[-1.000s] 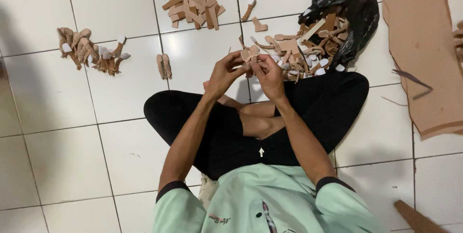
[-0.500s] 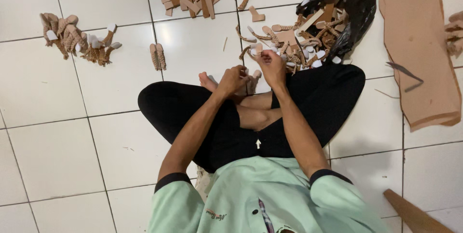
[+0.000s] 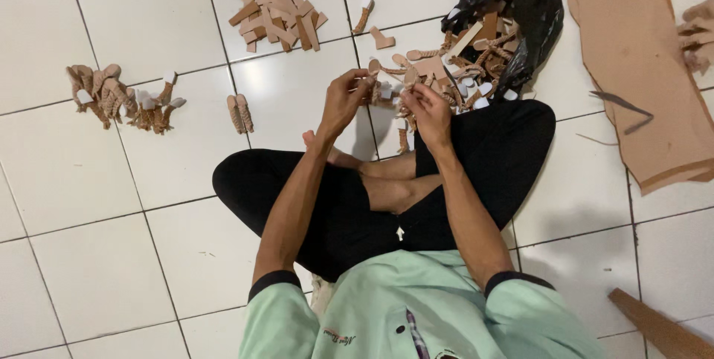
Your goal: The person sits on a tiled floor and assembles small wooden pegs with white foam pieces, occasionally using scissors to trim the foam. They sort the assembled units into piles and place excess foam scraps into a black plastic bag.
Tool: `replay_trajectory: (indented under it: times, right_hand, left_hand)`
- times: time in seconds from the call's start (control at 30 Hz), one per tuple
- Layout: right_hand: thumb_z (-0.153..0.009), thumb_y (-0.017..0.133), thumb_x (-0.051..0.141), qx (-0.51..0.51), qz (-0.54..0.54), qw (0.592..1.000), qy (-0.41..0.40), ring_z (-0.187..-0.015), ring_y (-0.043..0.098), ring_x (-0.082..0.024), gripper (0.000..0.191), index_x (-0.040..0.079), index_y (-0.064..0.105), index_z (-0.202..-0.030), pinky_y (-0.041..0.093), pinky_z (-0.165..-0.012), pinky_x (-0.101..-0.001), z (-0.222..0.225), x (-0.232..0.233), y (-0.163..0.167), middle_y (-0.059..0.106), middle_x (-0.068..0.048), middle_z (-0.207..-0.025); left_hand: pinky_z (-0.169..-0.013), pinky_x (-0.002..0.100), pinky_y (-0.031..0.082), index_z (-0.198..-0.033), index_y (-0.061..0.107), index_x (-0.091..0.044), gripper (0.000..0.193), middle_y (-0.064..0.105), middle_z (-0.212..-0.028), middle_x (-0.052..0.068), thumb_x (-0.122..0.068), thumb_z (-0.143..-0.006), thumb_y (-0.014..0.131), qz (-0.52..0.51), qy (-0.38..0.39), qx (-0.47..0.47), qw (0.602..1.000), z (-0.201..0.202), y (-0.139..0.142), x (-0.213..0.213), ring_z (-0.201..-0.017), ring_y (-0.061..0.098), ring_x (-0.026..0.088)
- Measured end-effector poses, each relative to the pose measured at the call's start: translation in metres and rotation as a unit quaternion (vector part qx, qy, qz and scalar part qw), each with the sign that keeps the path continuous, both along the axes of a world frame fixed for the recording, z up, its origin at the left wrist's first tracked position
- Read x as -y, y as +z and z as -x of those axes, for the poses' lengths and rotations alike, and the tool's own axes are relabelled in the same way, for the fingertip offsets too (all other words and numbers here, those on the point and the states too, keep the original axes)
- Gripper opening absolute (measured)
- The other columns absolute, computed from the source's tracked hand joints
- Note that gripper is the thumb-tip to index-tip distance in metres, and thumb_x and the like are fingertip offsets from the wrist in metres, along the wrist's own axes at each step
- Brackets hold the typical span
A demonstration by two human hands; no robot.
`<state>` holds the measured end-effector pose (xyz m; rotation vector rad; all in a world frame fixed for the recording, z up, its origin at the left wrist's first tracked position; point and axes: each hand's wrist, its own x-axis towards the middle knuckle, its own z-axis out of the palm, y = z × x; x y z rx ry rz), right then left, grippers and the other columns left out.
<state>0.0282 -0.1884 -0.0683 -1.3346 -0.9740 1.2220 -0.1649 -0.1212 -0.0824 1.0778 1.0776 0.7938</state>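
Note:
I sit cross-legged on a white tiled floor (image 3: 97,247) in black trousers and a mint green top. My left hand (image 3: 343,99) and my right hand (image 3: 428,110) are raised together in front of my knees. Both pinch a small tan braided strap piece (image 3: 387,90) between their fingertips. Just beyond my hands a black plastic bag (image 3: 520,2) lies open, spilling a heap of tan straps and cut pieces (image 3: 454,65).
A pile of flat tan cut-outs (image 3: 274,11) lies at the top middle. A row of braided pieces with white tips (image 3: 123,95) lies at the left, two more (image 3: 239,112) beside it. A large tan sheet (image 3: 639,69) lies at the right, a brown board (image 3: 662,325) at bottom right.
My hands have come up off my lap and moved slightly away from me, still working the small strap piece. The view has shifted a little.

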Motion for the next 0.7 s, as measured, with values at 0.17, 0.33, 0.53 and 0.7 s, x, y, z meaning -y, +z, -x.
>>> replay_trajectory:
  times: [0.17,0.33,0.53,0.7]
  right_hand:
    - [-0.098,0.071,0.013,0.016,0.020,0.998,0.060,-0.093,0.068,-0.009,0.042,-0.005,0.061,-0.135,0.057,-0.079,-0.0220,0.022,-0.003,0.001,0.073,-0.006,-0.109]
    - [-0.107,0.063,0.014,0.075,0.000,0.992,0.102,-0.089,0.059,-0.010,0.042,-0.007,0.059,-0.144,0.052,-0.075,-0.0244,0.044,-0.003,-0.009,0.065,-0.008,-0.109]
    - [-0.107,0.053,0.019,0.025,0.032,0.969,0.244,-0.097,0.069,-0.011,0.046,-0.005,0.051,-0.147,0.061,-0.081,-0.0248,0.081,-0.003,-0.010,0.062,-0.005,-0.117]
    - [-0.099,0.067,0.028,0.125,0.138,0.969,0.163,-0.093,0.071,-0.014,0.053,0.000,0.055,-0.143,0.059,-0.073,-0.0263,0.074,-0.015,0.002,0.070,-0.009,-0.112]
  left_hand:
    - [-0.080,0.034,0.066,-0.124,0.066,0.003,0.034,0.074,-0.103,0.013,-0.022,-0.102,0.065,0.027,0.012,0.093,0.995,0.012,-0.004,0.027,-0.090,0.075,0.019]
    - [-0.086,0.031,0.064,-0.122,0.065,0.008,0.036,0.076,-0.106,0.014,-0.019,-0.099,0.068,0.013,0.010,0.099,0.995,0.025,0.000,0.041,-0.096,0.075,0.018]
    - [-0.068,0.029,0.063,-0.097,0.072,0.010,0.027,0.077,-0.084,0.015,-0.010,-0.083,0.084,-0.016,-0.072,-0.118,0.990,0.085,0.003,0.027,-0.075,0.075,0.017]
    - [-0.064,0.040,0.057,-0.079,0.074,0.006,0.033,0.074,-0.066,0.021,-0.021,-0.098,0.067,-0.014,-0.181,-0.601,0.778,0.168,-0.001,-0.029,-0.059,0.073,0.032]
